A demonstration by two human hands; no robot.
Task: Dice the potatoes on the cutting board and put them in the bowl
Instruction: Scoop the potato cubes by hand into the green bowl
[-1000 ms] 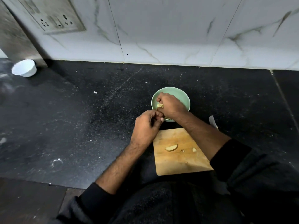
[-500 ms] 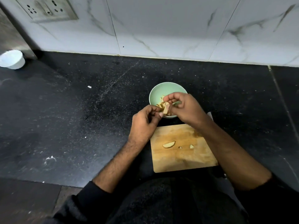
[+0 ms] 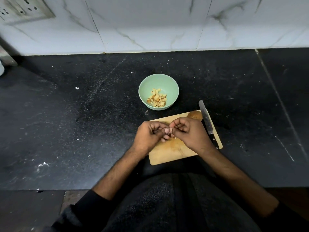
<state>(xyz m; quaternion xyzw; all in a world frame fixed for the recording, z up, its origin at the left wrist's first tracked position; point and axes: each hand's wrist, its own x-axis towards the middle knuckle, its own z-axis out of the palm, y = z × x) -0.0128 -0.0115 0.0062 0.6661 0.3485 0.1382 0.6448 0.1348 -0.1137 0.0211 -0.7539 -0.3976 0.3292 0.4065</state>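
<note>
Potato dice (image 3: pixel 157 97) lie heaped in the green bowl (image 3: pixel 173 84), which stands on the dark counter (image 3: pixel 83 131) just beyond the board (image 3: pixel 168 153). One whole potato (image 3: pixel 194 115), skin on, sits at the board's far right corner, touching the knife (image 3: pixel 207 122), which lies along the right edge with its handle toward the person. Over the middle of the board both hands meet: the left hand (image 3: pixel 147 138) and right hand (image 3: pixel 190 134) have their fingers curled inward, fingertips together, and seem to be picking at something small between them; whether that is a scrap of potato cannot be told, since the hands hide it and whatever lies on the board beneath. By the look of it, one batch is already in the bowl and the step in hand is clearing the last bits from fingers or board. The next move probably calls for dropping any scrap into the bowl, then drawing the whole potato to the board's middle, steadying it with one hand and taking the knife by its handle with the other.
</note>
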